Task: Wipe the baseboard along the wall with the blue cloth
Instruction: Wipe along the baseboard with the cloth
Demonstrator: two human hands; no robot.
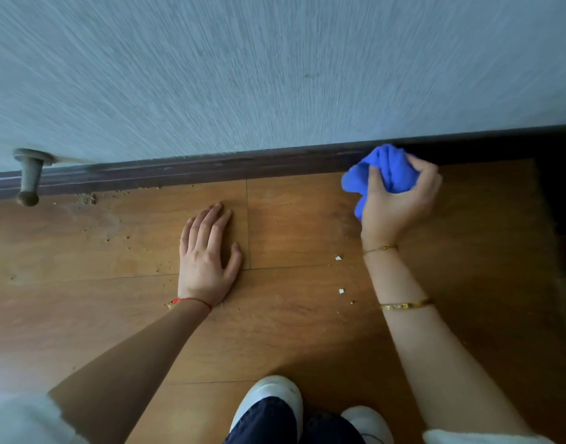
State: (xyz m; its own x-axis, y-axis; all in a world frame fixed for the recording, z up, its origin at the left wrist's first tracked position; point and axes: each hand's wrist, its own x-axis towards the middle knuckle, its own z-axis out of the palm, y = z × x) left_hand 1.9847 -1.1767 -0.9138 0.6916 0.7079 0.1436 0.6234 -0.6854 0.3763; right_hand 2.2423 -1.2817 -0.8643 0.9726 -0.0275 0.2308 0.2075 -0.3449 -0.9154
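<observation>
Baseboard (211, 169), dark brown, runs across the frame from 9 o'clock up toward 3 o'clock, at the foot of a grey-blue textured wall (275, 75). Blue cloth (384, 174), bunched, sits at about 2 o'clock from frame centre, its upper edge touching the baseboard. Right hand (400, 203) grips the cloth, fingers and thumb curled round the bundle; part of the cloth shows out past the hand toward 9 o'clock. Two gold bangles (405, 305) sit on the right forearm, one near the wrist and one further back.

Left hand (208, 254) lies flat on the wooden floor (307, 219) near frame centre, fingers straight and pointing to 12 o'clock, holding nothing. A red string bracelet (195, 301) circles that wrist. The two hands are well apart.

Door stopper (30, 174), grey, projects from the wall just above the baseboard at 9 o'clock. Crumbs of debris (87, 198) lie on the floor against the baseboard just beside it, toward 3 o'clock. Two small white scraps (338, 258) lie on the floor between the forearms. White shoes (272, 398) and dark trouser legs show at 6 o'clock.
</observation>
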